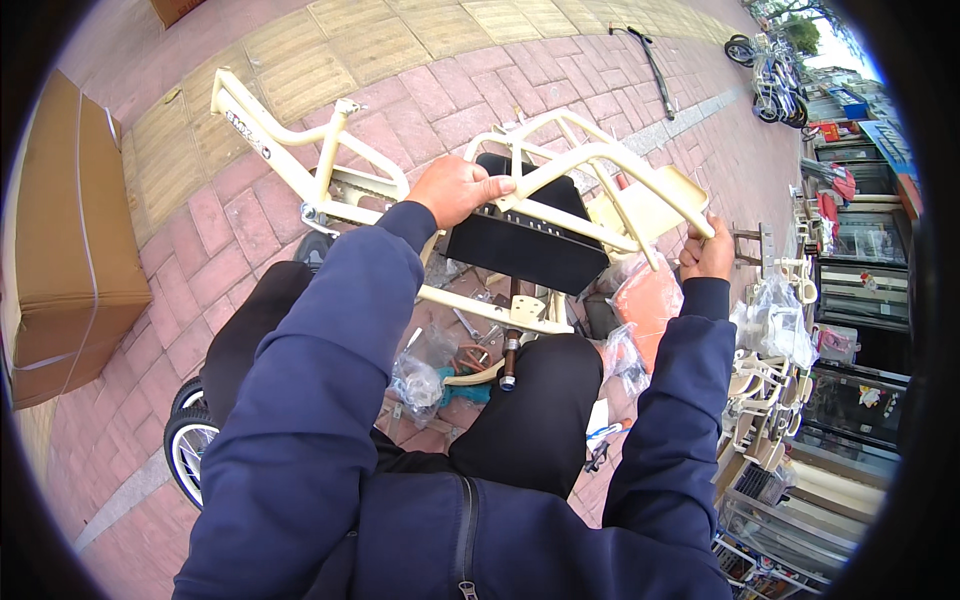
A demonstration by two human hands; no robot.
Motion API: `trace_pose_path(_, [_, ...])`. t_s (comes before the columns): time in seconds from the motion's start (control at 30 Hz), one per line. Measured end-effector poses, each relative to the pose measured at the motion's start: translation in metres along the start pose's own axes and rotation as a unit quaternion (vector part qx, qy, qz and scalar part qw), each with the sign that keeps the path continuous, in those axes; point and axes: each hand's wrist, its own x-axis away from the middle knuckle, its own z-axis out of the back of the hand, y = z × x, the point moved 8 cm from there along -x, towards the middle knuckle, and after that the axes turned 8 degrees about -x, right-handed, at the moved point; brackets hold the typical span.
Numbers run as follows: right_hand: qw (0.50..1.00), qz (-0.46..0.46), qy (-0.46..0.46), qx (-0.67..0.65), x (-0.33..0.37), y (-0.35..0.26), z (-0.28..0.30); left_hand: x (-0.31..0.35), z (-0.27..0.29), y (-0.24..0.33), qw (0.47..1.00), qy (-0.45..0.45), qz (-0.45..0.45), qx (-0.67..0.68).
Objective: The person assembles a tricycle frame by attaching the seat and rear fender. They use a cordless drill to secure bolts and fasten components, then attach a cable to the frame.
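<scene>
In front of me a cream-coloured bike frame [325,165] lies at an angle over the paving, close to my knees. A cream tubular rack [600,150] is held over a black box [525,258] at the frame's middle. My left hand [455,190] is closed round the rack's near left corner, thumb along the tube. At the other end, my right hand [708,250] grips the rack's right tube end. A flat cream panel [645,208] shows beneath the rack's right side. Whether the rack is fastened to the frame I cannot tell.
A large cardboard box [75,240] stands left, with small wheels [188,440] nearer me. Plastic bags [418,385], a wrapped orange-red piece [648,308] and tools surround my knees. A black pump [652,75] lies farther off; cream parts [765,385] stand right.
</scene>
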Motion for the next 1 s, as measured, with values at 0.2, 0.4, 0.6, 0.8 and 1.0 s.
trace_pose_path(0.2, [0.995, 0.064, -0.047, 0.06, -0.006, -0.046, -0.053, 0.001, -0.003, 0.0, 0.999, -0.029, -0.016, 0.034])
trace_pose_path(0.4, [0.989, 0.055, -0.045, 0.128, -0.01, -0.052, -0.062, -0.012, 0.015, 0.04, 0.996, 0.02, -0.065, -0.065])
trace_pose_path(0.6, [0.983, 0.057, -0.055, 0.166, -0.008, -0.055, -0.057, -0.039, -0.003, 0.078, 0.986, -0.054, -0.069, 0.14])
trace_pose_path(0.8, [0.985, 0.066, -0.051, 0.149, -0.004, -0.051, -0.052, -0.044, -0.016, 0.087, 0.966, -0.137, -0.104, 0.191])
trace_pose_path(1.0, [0.985, 0.079, -0.053, 0.143, 0.0, -0.048, -0.047, -0.054, -0.016, 0.093, 0.933, -0.118, -0.114, 0.321])
